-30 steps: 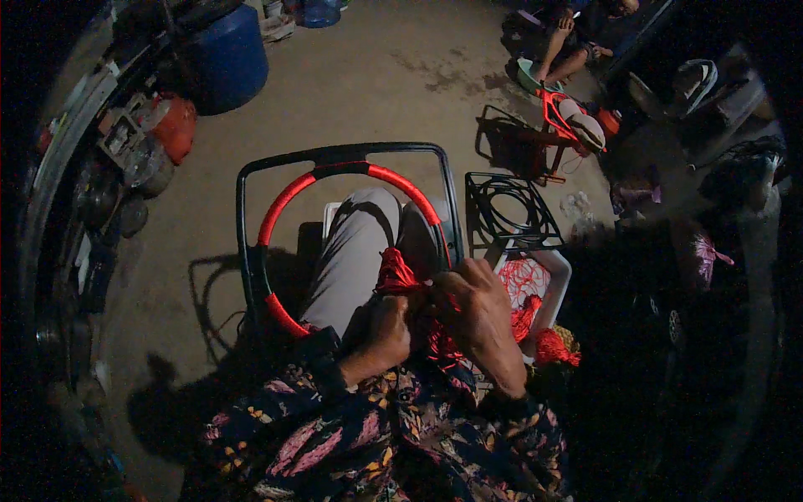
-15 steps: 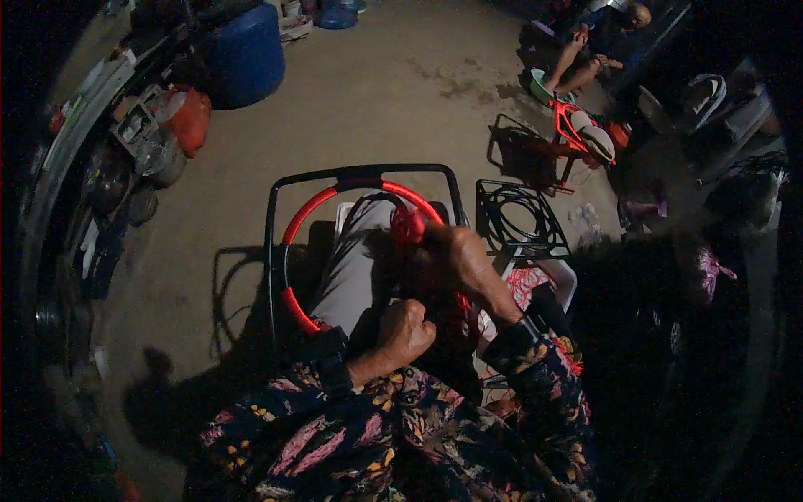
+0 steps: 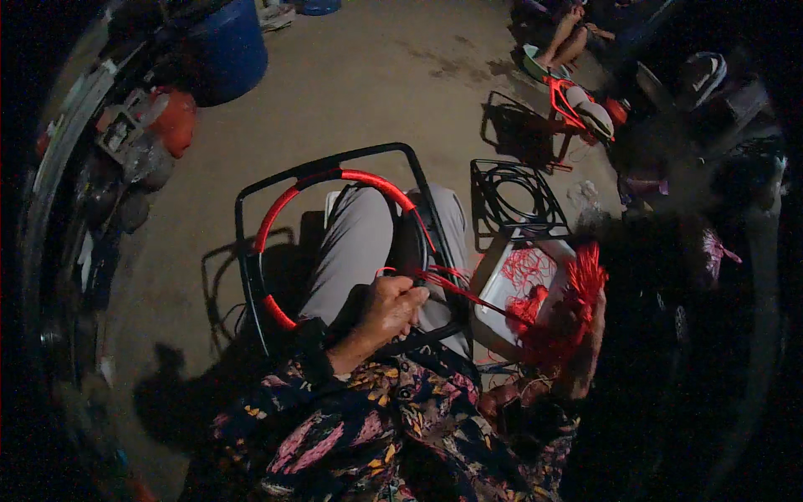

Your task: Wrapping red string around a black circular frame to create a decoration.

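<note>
Between left grip (image 3: 391, 308) and right grip (image 3: 595, 325), red cord (image 3: 481, 300)

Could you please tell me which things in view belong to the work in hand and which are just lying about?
In the work:
- red cord, held
- red-wrapped ring
- black frame around it
- white tray with more cord

Apparently lying about:
- blue barrel
- orange-red bundle

Left hand (image 3: 393, 308) holds red cord (image 3: 456, 287), right hand (image 3: 595, 325) apparently 1 red bundle (image 3: 585, 274).

Brown floor (image 3: 376, 105) bearing a blue barrel (image 3: 227, 54), green basin (image 3: 530, 62), seemingly crumpled clear plastic (image 3: 585, 197)
</note>
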Action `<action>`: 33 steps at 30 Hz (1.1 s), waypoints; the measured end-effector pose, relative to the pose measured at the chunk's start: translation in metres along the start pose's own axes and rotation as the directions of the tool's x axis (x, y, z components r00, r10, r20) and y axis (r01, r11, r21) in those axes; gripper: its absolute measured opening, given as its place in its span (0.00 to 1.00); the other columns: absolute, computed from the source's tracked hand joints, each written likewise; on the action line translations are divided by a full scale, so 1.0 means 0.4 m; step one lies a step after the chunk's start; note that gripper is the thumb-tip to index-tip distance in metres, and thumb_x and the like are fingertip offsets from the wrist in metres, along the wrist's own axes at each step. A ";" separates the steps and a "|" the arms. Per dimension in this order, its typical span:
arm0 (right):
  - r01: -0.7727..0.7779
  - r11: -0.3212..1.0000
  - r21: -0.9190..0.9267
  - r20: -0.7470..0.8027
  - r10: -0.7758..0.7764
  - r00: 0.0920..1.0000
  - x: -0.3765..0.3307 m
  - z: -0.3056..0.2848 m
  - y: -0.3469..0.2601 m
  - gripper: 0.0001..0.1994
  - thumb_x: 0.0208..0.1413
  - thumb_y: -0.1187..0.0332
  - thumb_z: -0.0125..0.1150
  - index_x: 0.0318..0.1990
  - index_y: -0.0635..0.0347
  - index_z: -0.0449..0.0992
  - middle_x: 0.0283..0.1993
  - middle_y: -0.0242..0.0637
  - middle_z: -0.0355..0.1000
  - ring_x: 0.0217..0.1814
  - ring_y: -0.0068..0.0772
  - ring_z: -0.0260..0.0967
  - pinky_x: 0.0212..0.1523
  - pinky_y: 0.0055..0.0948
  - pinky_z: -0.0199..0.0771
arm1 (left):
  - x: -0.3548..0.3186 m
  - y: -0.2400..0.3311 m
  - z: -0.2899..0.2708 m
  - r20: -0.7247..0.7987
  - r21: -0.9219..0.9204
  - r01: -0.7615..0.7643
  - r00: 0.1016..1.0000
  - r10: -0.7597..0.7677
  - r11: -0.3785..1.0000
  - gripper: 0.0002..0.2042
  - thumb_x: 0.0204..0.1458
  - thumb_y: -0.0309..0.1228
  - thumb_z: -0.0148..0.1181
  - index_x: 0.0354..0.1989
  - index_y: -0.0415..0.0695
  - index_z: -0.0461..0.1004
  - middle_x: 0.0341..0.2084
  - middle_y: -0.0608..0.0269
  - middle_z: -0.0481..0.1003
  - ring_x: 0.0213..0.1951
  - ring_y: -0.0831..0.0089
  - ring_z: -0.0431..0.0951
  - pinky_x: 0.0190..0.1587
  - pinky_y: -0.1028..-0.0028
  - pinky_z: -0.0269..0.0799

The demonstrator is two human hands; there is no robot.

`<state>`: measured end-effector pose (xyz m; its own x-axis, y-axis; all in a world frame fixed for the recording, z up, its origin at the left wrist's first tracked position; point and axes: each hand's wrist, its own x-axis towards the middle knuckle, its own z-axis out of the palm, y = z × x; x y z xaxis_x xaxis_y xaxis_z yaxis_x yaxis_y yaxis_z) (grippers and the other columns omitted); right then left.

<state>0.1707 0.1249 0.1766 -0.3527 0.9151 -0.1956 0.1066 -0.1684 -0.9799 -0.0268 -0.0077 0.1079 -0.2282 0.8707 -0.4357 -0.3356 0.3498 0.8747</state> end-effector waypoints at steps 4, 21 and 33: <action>-0.133 0.991 0.000 -0.249 0.129 0.960 -0.087 -0.214 0.125 0.21 0.57 0.57 0.54 0.52 0.63 0.70 0.45 0.38 0.73 0.44 0.28 0.69 0.45 0.27 0.71 | -0.030 0.052 0.013 -0.058 0.015 -0.071 0.996 0.072 0.997 0.13 0.56 0.36 0.54 0.25 0.40 0.68 0.14 0.67 0.68 0.12 0.79 0.68 0.15 0.80 0.64; -0.074 0.997 -0.010 0.019 0.075 0.997 -0.022 -0.039 0.174 0.21 0.49 0.75 0.61 0.52 0.65 0.68 0.46 0.37 0.73 0.45 0.31 0.72 0.48 0.30 0.72 | -0.012 0.015 0.010 -0.032 -0.066 -0.041 0.999 0.039 0.997 0.12 0.57 0.35 0.54 0.28 0.39 0.68 0.15 0.65 0.70 0.12 0.79 0.68 0.14 0.79 0.63; -0.055 0.984 -0.169 -0.016 0.053 0.998 -0.100 -0.179 0.251 0.21 0.48 0.71 0.63 0.51 0.63 0.70 0.46 0.35 0.73 0.45 0.29 0.72 0.48 0.28 0.71 | -0.010 0.012 0.000 -0.025 -0.178 -0.015 1.000 0.011 0.984 0.09 0.55 0.33 0.57 0.29 0.39 0.71 0.16 0.63 0.71 0.14 0.77 0.70 0.15 0.76 0.67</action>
<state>0.2620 0.0976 0.0889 -0.3313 0.9107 -0.2467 0.2817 -0.1541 -0.9470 -0.0276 -0.0094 0.1137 -0.2545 0.8655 -0.4314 -0.4891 0.2696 0.8295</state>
